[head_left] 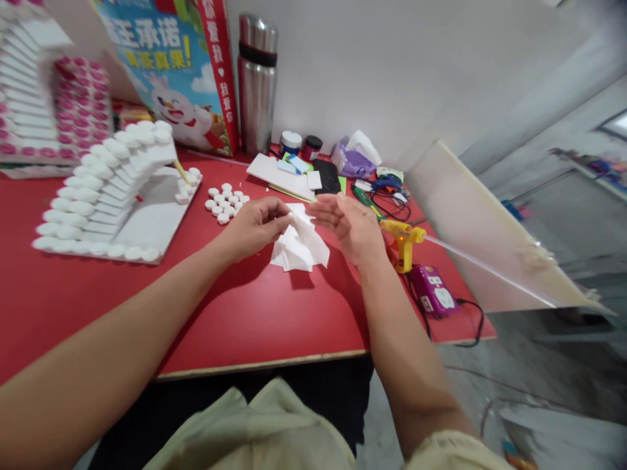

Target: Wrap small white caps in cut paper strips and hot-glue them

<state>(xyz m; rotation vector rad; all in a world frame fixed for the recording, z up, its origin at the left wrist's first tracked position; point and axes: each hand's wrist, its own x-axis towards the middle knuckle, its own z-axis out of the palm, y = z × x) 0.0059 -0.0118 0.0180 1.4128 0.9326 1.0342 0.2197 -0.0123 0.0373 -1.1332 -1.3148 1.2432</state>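
Observation:
My left hand point(257, 228) pinches the upper edge of a white tissue point(301, 245), which hangs in loose folds just above the red table. To the right of the tissue is my right hand point(350, 225), its fingers stretched out and apparently holding nothing. Close to my left hand, several small white round pieces point(225, 203) are grouped on the table. A yellow glue gun point(404, 241) with a long clear glue stick is just right of my right hand.
A white model staircase point(112, 196) edged with white rounds stands left, a pink-and-white one point(53, 104) behind it. A steel flask point(257, 85), a printed box point(171, 72), a purple tissue pack point(356, 156) and small jars line the back. A purple power socket point(435, 290) lies right.

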